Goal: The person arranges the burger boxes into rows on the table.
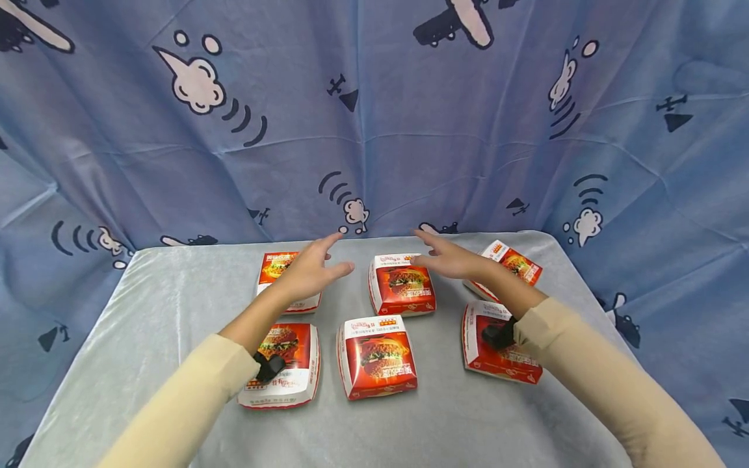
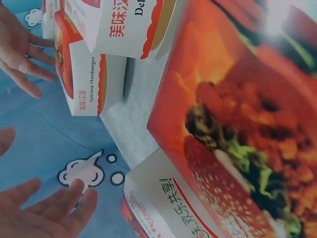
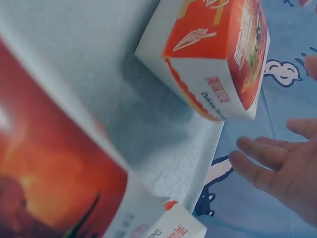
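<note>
In the head view, red and white hamburger boxes lie on a grey-covered table in a front and a back row. My left hand [image 1: 311, 270] hovers with fingers extended above the back left box [image 1: 276, 264], partly hiding it. Over the back middle box [image 1: 404, 289], near its upper right side, is my right hand [image 1: 452, 259], fingers spread and thumb apart. Neither hand holds anything. Beneath the left wrist lies the front left box [image 1: 300, 348]; the front right box [image 1: 488, 357] lies under the right wrist. The right forearm partly covers the back right box [image 1: 519, 265].
Between the wrists stands a front middle box [image 1: 380, 357]. A blue patterned curtain [image 1: 281, 175] hangs behind the table [image 1: 152, 338]. Each wrist carries a small black device, such as the one at the left cuff [image 1: 269, 367].
</note>
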Available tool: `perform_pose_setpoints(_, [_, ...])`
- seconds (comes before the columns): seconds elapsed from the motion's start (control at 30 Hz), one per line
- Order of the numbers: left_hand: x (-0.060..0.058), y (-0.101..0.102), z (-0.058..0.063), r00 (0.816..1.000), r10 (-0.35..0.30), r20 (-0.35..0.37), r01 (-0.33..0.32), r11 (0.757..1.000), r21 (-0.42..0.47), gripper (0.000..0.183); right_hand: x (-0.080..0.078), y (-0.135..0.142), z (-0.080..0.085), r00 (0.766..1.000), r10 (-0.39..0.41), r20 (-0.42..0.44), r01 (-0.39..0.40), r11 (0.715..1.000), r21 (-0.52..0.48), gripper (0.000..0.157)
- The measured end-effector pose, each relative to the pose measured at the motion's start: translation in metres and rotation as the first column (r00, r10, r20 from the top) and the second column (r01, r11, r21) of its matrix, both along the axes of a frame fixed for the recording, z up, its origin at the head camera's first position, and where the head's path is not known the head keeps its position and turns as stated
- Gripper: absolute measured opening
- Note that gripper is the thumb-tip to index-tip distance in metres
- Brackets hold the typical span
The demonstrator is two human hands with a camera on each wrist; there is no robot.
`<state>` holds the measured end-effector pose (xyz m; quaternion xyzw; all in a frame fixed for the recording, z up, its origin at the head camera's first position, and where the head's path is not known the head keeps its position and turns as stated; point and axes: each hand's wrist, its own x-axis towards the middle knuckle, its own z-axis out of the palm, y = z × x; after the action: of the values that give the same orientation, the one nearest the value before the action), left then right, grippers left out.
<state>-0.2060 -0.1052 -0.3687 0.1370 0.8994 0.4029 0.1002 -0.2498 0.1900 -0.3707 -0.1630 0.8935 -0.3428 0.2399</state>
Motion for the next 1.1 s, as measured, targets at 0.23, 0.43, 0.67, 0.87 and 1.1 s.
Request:
perform_pose_setpoints(0.23, [-0.004,0.008,0.000,0.999,-0.039,0.014,0.039,0.999,0.005,0.071,0.001,0.006,-0.003,1.000,0.011,0.005,-0.011,0.998,0.069,0.079])
perform_pose_setpoints(0.43, [-0.007,0.013,-0.004,0.995,-0.079,0.063,0.080,0.997,-0.015,0.069,0.002,0.008,-0.008,1.000,0.020,0.001,-0.020,0.997,0.077,0.079])
perform_pose_setpoints(0.67, [-0.008,0.018,-0.002,0.991,-0.107,0.079,0.111,0.992,-0.059,0.069,0.005,0.006,-0.011,0.998,0.041,0.040,-0.044,0.995,0.088,0.082])
perform_pose_setpoints(0.87, [-0.008,0.018,-0.005,0.985,-0.136,0.106,0.143,0.988,-0.065,0.066,0.007,0.001,-0.013,0.998,0.057,0.011,-0.058,0.993,0.108,0.081])
perform_pose_setpoints(1.1, [-0.006,0.025,-0.008,0.976,-0.177,0.128,0.185,0.981,-0.051,0.066,0.006,-0.006,-0.016,0.998,0.060,-0.028,-0.057,0.993,0.108,0.077])
